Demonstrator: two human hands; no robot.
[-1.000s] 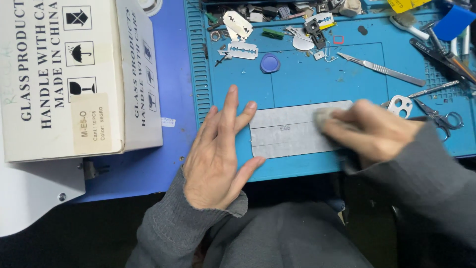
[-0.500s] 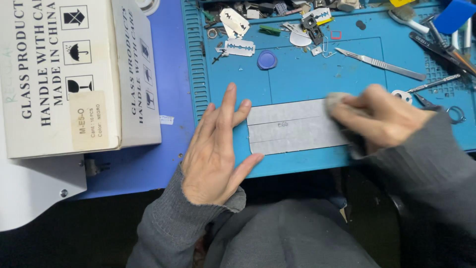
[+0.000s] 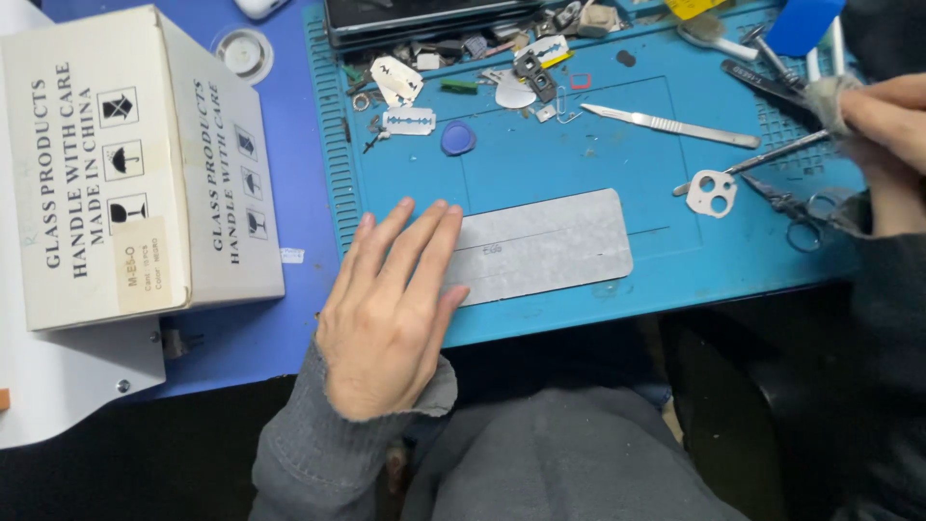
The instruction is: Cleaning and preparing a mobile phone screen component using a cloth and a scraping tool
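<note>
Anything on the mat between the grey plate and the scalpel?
No: in the head view, only bare blue mat lies between the grey plate and the scalpel.

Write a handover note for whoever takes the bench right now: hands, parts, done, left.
Left hand: flat, palm down, fingers on the left end of the grey rectangular panel, pinning it to the blue work mat.
Right hand: lifted off the panel at the mat's right edge, pinching a small greyish wad.
Nearby: scalpel, razor blade, scissors, small white cutout piece, cardboard box to the left.
Done: wad was rubbing the panel's right end a second ago; panel has not shifted.
Left: cannot tell from this view whether the surface is fully wiped.
</note>
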